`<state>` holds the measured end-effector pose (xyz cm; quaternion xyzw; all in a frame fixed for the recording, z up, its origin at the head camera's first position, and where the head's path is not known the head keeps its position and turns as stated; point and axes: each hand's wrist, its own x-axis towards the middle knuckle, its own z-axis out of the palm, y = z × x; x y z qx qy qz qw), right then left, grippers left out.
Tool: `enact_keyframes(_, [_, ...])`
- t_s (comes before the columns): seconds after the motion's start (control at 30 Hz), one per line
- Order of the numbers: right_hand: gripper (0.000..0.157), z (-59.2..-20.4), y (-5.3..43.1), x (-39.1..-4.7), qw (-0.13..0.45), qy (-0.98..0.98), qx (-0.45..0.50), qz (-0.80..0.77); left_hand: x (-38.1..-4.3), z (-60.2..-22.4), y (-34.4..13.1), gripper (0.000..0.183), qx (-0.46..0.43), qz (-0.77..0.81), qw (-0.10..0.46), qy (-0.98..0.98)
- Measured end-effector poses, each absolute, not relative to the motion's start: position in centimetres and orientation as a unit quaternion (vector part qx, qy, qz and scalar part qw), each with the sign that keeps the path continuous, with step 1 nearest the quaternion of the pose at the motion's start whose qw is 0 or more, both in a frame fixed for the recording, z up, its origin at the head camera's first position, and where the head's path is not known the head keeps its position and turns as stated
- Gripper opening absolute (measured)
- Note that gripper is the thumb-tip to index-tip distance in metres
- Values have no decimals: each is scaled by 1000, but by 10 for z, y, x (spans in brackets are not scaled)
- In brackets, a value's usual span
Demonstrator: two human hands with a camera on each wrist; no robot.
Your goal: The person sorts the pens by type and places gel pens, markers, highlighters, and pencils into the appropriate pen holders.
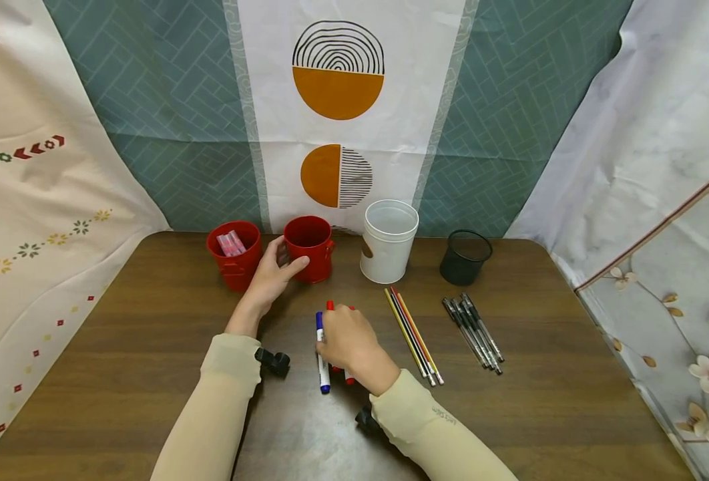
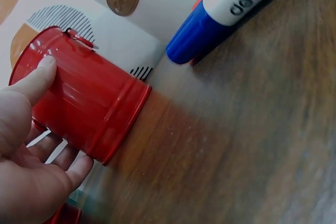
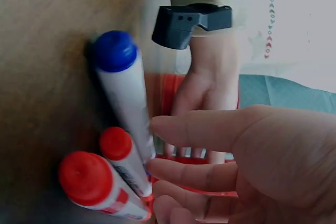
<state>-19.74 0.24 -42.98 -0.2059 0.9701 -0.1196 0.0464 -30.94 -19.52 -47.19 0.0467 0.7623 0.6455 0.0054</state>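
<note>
My left hand (image 1: 270, 270) holds a small red metal pail (image 1: 309, 250), thumb on one side and fingers around the other. In the left wrist view the thumb presses the wall of the pail (image 2: 84, 87). My right hand (image 1: 351, 341) is low over several whiteboard markers in the middle of the table. Nearest its fingers is a blue-capped marker (image 1: 323, 361); in the right wrist view, thumb and fingertips are right at the side of this marker (image 3: 123, 90), loosely extended. Two red markers (image 3: 86, 179) lie beside it, partly hidden by the hand in the head view.
Left of the held pail stands another red pail (image 1: 234, 270) with pink wrapped pieces inside. A white canister (image 1: 387, 254) and a black mesh cup (image 1: 462, 264) stand to the right. In front lie several pencils (image 1: 411, 334) and several black pens (image 1: 475, 334) on the wooden table (image 1: 547, 401).
</note>
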Motion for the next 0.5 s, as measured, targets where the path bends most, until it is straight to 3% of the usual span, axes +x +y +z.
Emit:
enact_keyframes(0.23, [34, -435, 0, -197, 56, 967, -226, -106, -311, -473, -198, 89, 39, 648, 12, 760])
enact_keyframes(0.5, [34, -438, -1, -197, 43, 967, -229, -105, -297, -450, -193, 88, 39, 655, 28, 754])
